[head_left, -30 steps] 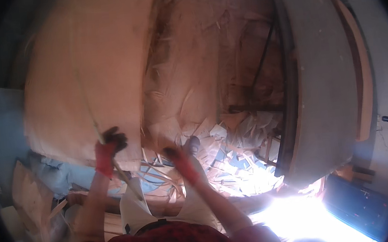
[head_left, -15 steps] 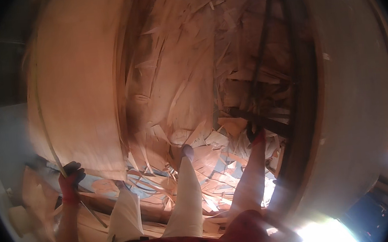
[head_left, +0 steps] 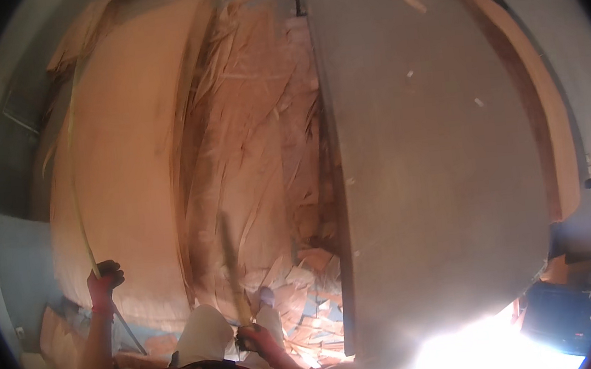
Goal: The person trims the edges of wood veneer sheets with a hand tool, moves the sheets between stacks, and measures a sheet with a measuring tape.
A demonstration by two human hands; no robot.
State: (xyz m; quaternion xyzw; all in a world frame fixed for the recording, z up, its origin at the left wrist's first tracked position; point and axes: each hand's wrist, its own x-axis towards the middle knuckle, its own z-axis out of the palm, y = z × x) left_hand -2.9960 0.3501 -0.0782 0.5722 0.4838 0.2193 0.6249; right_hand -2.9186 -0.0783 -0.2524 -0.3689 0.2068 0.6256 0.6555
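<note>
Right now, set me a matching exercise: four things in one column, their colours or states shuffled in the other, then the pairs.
Things:
1. Left hand
2. Broad panel at the picture's right
3. Right hand
4. Trousers

Colours or states:
A. holding a thicker, blurred stick
B. off-white
C. holding a long, thin strip
D. grey

Pairs: 1-C, 2-D, 3-A, 4-B

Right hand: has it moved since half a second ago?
Yes: the right hand has moved left and back toward the body, nearer the large tan board.
</note>
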